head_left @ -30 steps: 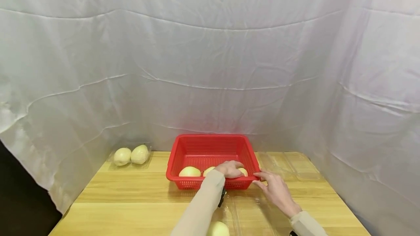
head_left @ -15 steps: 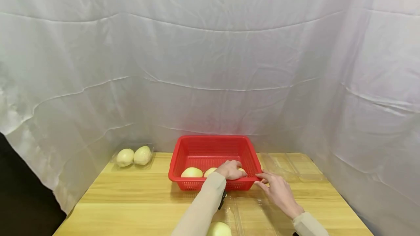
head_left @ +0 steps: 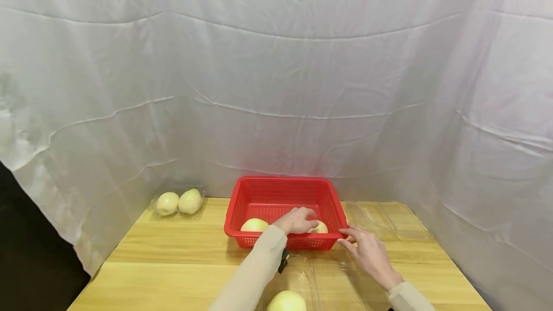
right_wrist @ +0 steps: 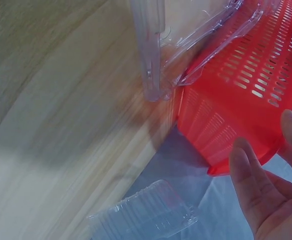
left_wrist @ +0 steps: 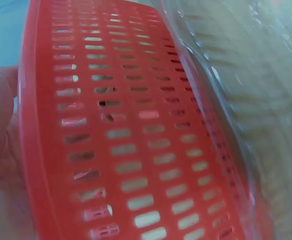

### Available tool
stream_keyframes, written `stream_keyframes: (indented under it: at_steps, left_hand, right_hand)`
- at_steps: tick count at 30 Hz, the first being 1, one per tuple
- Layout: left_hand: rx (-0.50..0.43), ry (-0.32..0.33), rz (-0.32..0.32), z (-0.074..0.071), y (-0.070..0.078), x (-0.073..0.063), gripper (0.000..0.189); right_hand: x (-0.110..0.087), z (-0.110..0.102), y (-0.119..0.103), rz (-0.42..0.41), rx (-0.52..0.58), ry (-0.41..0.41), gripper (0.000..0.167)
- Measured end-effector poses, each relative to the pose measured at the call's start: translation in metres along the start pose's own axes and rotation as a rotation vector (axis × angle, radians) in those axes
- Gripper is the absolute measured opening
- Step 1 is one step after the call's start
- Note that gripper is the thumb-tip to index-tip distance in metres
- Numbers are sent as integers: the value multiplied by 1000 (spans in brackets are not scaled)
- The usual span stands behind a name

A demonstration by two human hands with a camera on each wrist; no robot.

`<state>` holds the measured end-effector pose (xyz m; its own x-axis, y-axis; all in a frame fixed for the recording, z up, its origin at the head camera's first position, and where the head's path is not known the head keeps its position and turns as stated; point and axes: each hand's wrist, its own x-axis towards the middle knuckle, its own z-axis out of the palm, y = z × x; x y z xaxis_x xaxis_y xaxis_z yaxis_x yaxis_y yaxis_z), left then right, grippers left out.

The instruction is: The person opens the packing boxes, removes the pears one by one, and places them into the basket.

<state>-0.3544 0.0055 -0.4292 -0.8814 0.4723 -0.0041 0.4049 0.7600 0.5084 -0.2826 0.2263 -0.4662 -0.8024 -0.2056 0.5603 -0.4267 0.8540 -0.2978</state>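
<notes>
A red plastic basket (head_left: 281,182) with slotted walls stands mid-table. My left hand (head_left: 295,220) reaches over its front wall, fingers bent down inside, beside a pale yellow pear (head_left: 320,227). Another pear (head_left: 254,225) lies to the left of the sleeve. In the left wrist view the slotted wall (left_wrist: 135,150) hides the fingertips, so I cannot tell whether they hold a pear. My right hand (head_left: 368,255) grips the basket's front right corner, thumb and fingers on either side of it, as the right wrist view also shows at the rim (right_wrist: 273,147).
In front of the basket lies an open clear plastic clamshell (head_left: 317,277) with a pear (head_left: 287,301) in its left part. Two pears (head_left: 190,201) sit in a clear box at the back left. Another clear clamshell (head_left: 390,220) lies back right. Grey curtains (head_left: 302,71) enclose the table.
My left hand has shifted left inside the basket, away from the right pear, which shows more now. The middle pear has become hidden behind the hand and sleeve. My right hand keeps its place.
</notes>
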Motion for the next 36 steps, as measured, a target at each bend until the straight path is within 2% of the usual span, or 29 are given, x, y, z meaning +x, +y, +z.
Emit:
stream_keyframes:
  at_steps: [4,10,15,18,22,29,36]
  left_hand:
    - [-4,-16,15,-4,-4,-10,39]
    - [17,13,75,-13,-9,-29,38]
    - [-59,57,83,-26,-21,-50,36]
    - [-90,103,92,-32,-32,-64,33]
    - [-51,169,124,-35,-47,-82,30]
    - [16,263,161,-38,-70,-108,25]
    - [75,434,123,-39,-87,-126,14]
  right_hand:
    - [1,1,-1,10,-5,-1,30]
    - [0,1,-3,12,-4,-4,29]
    - [-1,0,-4,23,-2,-9,29]
    - [-2,-1,-4,21,-10,-5,29]
    - [-4,-2,-5,8,-10,8,28]
    - [-5,5,-12,-132,-10,136,23]
    - [-5,6,-22,-180,-1,139,22]
